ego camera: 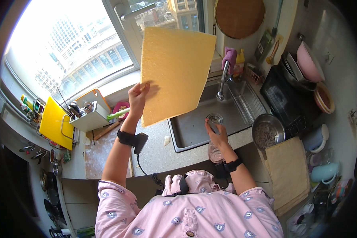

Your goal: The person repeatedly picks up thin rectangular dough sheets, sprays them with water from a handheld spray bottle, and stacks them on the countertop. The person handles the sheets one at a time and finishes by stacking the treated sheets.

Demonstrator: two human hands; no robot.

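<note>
Near the window, my left hand pinches the left edge of a thin yellowish sheet, apparently a bean curd sheet. It hangs raised, covering part of the window and the sink's back left corner. My right hand is over the front edge of the steel sink. Its fingers wrap the grey top of a clear bottle, which looks like a spray bottle; the hand hides much of it. Similar sheets lie stacked at my right, beside a steel pot holding pale greyish pieces.
A floury board with a rolling pin lies at left. Behind stand a knife block, a yellow cutting board and a pink bowl. The faucet rises over the sink; a black oven carries stacked bowls.
</note>
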